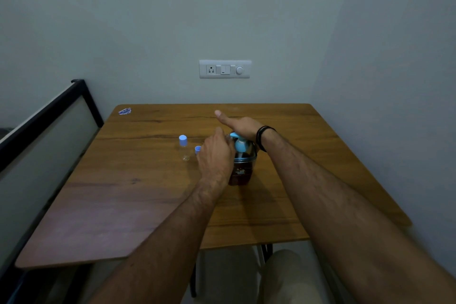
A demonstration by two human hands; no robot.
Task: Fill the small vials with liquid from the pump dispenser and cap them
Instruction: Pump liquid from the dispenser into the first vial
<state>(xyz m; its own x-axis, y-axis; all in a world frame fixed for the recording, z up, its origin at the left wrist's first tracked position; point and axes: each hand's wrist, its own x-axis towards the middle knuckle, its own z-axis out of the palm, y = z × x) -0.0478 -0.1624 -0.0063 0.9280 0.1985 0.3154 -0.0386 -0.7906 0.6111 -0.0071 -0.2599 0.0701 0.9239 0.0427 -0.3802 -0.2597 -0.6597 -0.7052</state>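
Right hand (243,124) flat, fingers apart, palm on pump (238,143) of bottle (240,170) — stiff. Left hand (216,153) curled, probably around a vial — light, slippery; hold mid-body.

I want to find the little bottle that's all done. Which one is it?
Look at the wooden table under the wall switch. Left of the dark pump bottle and the left hand, a small clear bottle stands upright by itself. It is the only one wearing its blue cap; a loose blue cap sits beside it.
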